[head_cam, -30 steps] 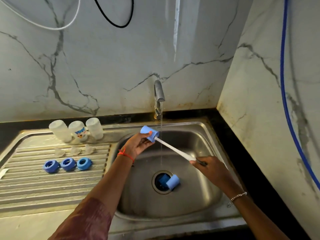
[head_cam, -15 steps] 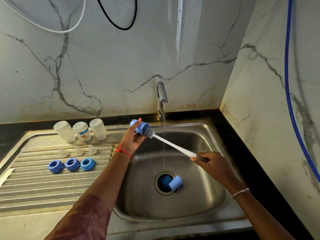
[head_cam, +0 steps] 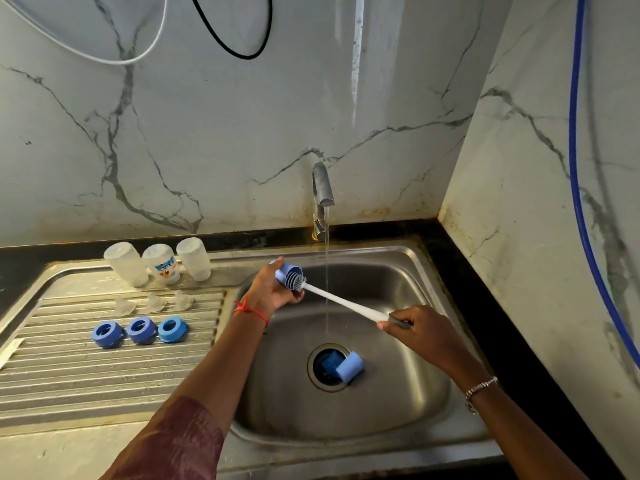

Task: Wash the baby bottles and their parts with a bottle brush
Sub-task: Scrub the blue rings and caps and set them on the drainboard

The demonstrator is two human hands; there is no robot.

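Left hand grips blue cap; right hand pinches bottle brush handle, bristles inside cap.

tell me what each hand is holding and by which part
The left hand grips the blue bottle cap round its side wall; right hand holds the bottle brush at the dark end of its handle.
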